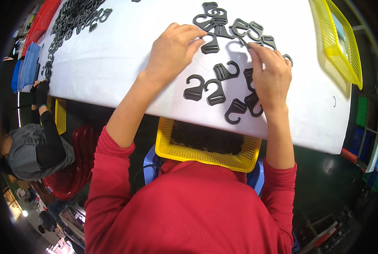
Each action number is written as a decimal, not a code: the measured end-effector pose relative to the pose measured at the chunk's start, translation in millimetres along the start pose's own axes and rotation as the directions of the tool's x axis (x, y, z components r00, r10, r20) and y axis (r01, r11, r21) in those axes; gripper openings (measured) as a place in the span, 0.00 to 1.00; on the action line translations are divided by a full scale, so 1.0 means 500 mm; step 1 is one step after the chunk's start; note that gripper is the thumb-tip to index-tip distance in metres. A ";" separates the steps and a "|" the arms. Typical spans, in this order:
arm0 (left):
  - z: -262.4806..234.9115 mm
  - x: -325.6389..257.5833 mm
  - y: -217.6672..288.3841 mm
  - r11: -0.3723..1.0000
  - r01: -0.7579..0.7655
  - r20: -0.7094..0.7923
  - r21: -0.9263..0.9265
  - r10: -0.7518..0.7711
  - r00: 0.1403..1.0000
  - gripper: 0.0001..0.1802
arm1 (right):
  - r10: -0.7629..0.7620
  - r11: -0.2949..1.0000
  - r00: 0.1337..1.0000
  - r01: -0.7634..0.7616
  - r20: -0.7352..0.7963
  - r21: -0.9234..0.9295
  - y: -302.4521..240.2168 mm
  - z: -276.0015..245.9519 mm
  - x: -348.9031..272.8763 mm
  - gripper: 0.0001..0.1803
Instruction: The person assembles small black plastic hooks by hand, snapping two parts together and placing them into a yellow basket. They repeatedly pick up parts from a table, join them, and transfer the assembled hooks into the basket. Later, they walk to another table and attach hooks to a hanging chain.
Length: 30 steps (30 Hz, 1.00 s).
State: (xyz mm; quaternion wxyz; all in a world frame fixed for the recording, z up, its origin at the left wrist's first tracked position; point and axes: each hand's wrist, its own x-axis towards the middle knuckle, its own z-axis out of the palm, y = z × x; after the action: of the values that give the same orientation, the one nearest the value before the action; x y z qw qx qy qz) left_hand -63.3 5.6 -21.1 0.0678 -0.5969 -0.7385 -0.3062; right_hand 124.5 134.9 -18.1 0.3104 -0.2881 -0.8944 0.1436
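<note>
Black plastic hooks with slotted strap ends lie scattered on the white-covered table in front of me. My left hand (172, 51) is closed in a pinch, its thumb and forefinger at the curved tip of a black hook (211, 45). Held between the fingertips of my right hand (272, 74) is another black hook (242, 41), seen nearly edge-on. Several loose hooks (216, 92) lie nearer the table's front edge, some partly hidden behind my right hand. Beyond my fingers, more hooks (219, 28) overlap in a loose cluster.
A yellow basket (353, 63) stands at the table's right edge. Below the front edge, another yellow basket (165, 142) sits by my lap with dark contents. A large hook pile (76, 15) lies far left, near red and blue bins. Another person (34, 146) works at left.
</note>
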 end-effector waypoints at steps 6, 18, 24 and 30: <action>0.007 -0.020 0.014 0.989 -0.119 0.102 0.089 0.110 0.989 0.13 | 0.058 0.998 0.997 -0.057 0.051 -0.027 0.006 0.000 -0.009 0.08; -0.040 -0.078 0.007 0.990 0.072 0.005 -0.124 -0.072 0.997 0.11 | -0.036 0.991 0.993 0.049 0.109 -0.127 -0.035 -0.079 -0.120 0.26; -0.029 -0.073 -0.002 0.969 0.072 0.108 -0.235 -0.047 0.993 0.16 | 0.129 0.981 0.979 -0.102 0.160 -0.165 -0.001 -0.100 -0.209 0.24; 0.029 -0.032 0.017 0.958 -0.217 0.256 -0.187 0.261 0.931 0.27 | 0.144 0.989 0.973 -0.148 0.182 0.007 -0.049 -0.069 -0.220 0.25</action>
State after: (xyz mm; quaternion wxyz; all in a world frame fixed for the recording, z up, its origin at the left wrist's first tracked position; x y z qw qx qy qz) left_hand -47.0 0.5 -37.1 -0.0464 -0.7231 -0.6361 -0.2653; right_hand 206.7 51.7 -33.2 0.2192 -0.3356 -0.8939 0.2006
